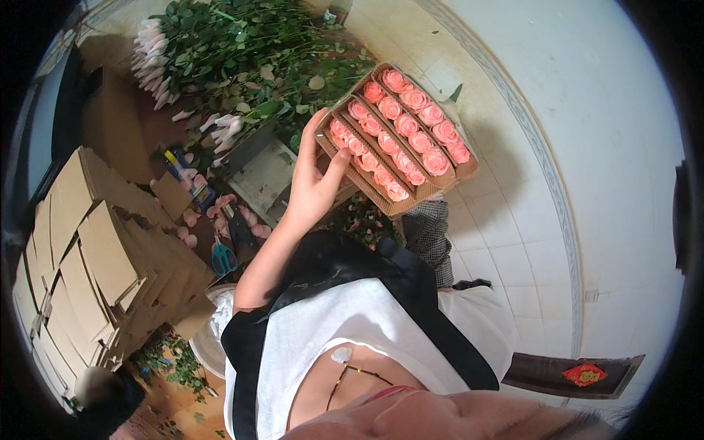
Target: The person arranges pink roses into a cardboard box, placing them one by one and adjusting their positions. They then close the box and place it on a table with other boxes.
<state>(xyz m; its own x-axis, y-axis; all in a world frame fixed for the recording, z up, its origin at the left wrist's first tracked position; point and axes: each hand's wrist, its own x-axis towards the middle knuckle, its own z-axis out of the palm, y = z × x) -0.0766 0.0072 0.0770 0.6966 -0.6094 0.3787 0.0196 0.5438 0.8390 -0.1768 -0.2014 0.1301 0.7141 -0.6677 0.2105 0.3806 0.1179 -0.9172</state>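
My left hand (pixel 314 184) grips the left side of an open cardboard box (pixel 391 208), the thumb over its near edge and the fingers along the outer wall. Pink roses (pixel 407 125) stand heads up in the box in several slanting rows. Corrugated cardboard dividers (pixel 379 127) separate the rows. The box is tilted and raised in front of my body. A checked sleeve (pixel 429 236) reaches up to the box's underside on the right; my right hand is out of view, hidden by the box.
Leafy rose stems (pixel 247 60) with wrapped white heads (pixel 151 60) cover the table's far part. Teal-handled scissors (pixel 224 258) lie among loose petals (pixel 190 217), near a grey tray (pixel 261 176). Stacked flat cardboard (pixel 104 258) rises at left, near a white tub (pixel 203 352). Another person (pixel 110 396) is at lower left.
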